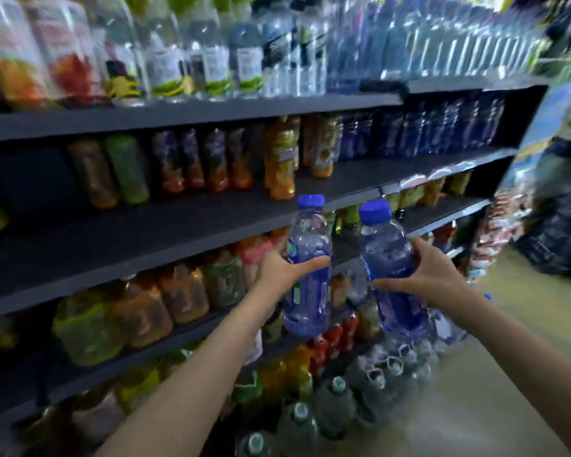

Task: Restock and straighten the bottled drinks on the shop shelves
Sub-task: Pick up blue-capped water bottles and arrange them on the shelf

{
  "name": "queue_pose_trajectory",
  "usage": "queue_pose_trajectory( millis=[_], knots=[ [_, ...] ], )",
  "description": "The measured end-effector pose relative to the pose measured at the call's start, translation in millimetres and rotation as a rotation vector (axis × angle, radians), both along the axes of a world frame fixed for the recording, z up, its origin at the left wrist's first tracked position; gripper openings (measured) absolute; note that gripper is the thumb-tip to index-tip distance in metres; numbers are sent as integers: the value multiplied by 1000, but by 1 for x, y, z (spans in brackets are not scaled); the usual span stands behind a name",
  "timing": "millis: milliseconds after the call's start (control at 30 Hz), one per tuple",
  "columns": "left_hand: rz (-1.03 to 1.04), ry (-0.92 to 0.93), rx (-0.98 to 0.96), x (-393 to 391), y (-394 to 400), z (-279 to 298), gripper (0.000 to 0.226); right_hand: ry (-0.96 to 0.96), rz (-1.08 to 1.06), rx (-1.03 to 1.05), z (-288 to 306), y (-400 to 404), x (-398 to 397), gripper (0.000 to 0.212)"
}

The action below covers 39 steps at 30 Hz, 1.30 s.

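- Two clear water bottles with blue caps and blue labels, held upright side by side in the air, just in front of the shelving, level with the middle shelves.
- Left bottle point(307, 275) gripped round the waist by the left hand point(282, 272): thumb across the front, fingers curled behind, out of sight.
- Right bottle point(393, 268) gripped the same way by the right hand point(432, 275): thumb lying across the label, fingers wrapped round the far side.
- Bottles near each other but not touching; neither yet on a shelf.
- Matching blue bottles point(442, 127) packed in a row at the right end of the second shelf; probably the place meant for these two, though motion blur makes labels unreadable.
- Risk, as a judgement: that row looks nearly full, so pushing a bottle in could knock neighbours over or shove one off the back.
- Further risk: both hands occupied, so nothing free to steady a toppling bottle or clear a gap.
- Slip possible too, with smooth plastic held at mid-body only.
- Between hands and that row: tall orange juice bottles point(281, 159) near the shelf point(178, 219) edge, easily clipped on the way up.
- Wide bare stretch of the same shelf to the left.
- Below: mixed coloured drinks, then packs of large water bottles point(333, 407) on the floor beside the feet, a tripping hazard.
- Top shelf: clear bottles point(211, 54) with pale labels.
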<state>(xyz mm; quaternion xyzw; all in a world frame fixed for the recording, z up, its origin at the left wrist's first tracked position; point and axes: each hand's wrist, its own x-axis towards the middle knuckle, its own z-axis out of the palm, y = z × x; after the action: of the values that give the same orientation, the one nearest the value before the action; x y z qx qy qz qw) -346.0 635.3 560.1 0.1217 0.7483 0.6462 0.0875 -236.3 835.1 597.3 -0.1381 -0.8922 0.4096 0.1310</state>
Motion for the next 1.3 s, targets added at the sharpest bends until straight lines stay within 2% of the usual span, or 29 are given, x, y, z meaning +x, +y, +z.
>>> queue_pose_trajectory(
  millis=[100, 167, 233, 300, 400, 533, 733, 833, 1000, 1167, 1300],
  knots=[
    [-57, 25, 27, -23, 71, 22, 36, 82, -41, 17, 16, 51, -18, 59],
    [-59, 91, 21, -40, 109, 35, 45, 125, -65, 14, 25, 80, -38, 59],
    [-61, 222, -71, -59, 140, 46, 57, 162, -75, 17, 30, 111, -64, 58],
    [-48, 360, -225, -80, 163, 51, 59, 179, -56, 43, 32, 143, -90, 58],
    [16, 446, -229, -119, 199, 55, 57, 205, -39, 124, 38, 191, -137, 56],
    [85, 414, -131, -182, 253, 71, 60, 271, -78, 169, 53, 246, -200, 60],
    [128, 427, -206, -251, 322, 74, 64, 347, -110, 118, 58, 321, -288, 79],
    [193, 412, -261, -276, 352, 61, 78, 309, -32, 126, 52, 351, -330, 76],
    [445, 330, -226, -311, 410, 57, 84, 282, 81, 90, 40, 395, -401, 68],
    [661, 279, -215, -337, 464, 51, 79, 211, 170, 36, 33, 439, -450, 85],
    [681, 270, -253, -345, 485, 52, 71, 198, 269, -72, 30, 459, -470, 80]
  ],
)
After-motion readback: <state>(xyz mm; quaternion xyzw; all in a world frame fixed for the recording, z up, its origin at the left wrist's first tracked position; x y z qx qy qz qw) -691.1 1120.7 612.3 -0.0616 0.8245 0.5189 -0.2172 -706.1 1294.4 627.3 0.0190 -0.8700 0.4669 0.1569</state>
